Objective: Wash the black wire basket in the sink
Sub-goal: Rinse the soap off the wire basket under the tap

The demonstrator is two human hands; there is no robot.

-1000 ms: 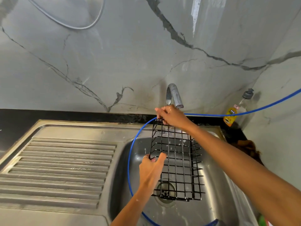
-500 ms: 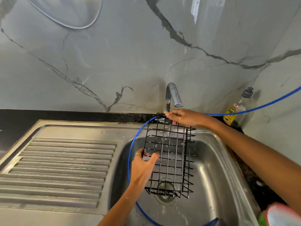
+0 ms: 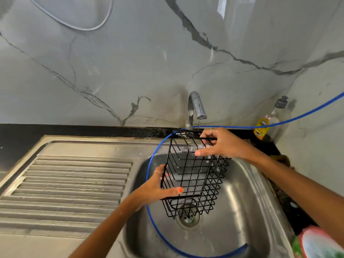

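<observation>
— Black wire basket [image 3: 195, 175] is hanging over the sink [image 3: 247, 202], tilted, not resting on the bottom. Are you seeing that from the head view?

— Yes. The right hand [image 3: 221, 144] is gripping the far top rim, fingers curled over the wire just beneath the tap [image 3: 195, 107]. The left hand [image 3: 158, 189] is holding the near left edge, thumb pressing across the frame, fingers going round behind it.

— Which way is it lying?

— Its long axis is running away from the person, from the drain [image 3: 188, 218] up toward the tap. The open side is facing this way, the far end sitting higher than the near end.

— Is water running?

— I'm seeing only a thin trickle from the spout, landing near the top rim. A blue hose [image 3: 152, 164] is looping round the bowl, passing behind the basket, and a soap bottle [image 3: 264, 125] is standing in the far right corner.

— So what is the next move hanging on?

— I'd say the right hand, being nearer the tap, is steering the top end under the water while the left is turning the lower end.
</observation>
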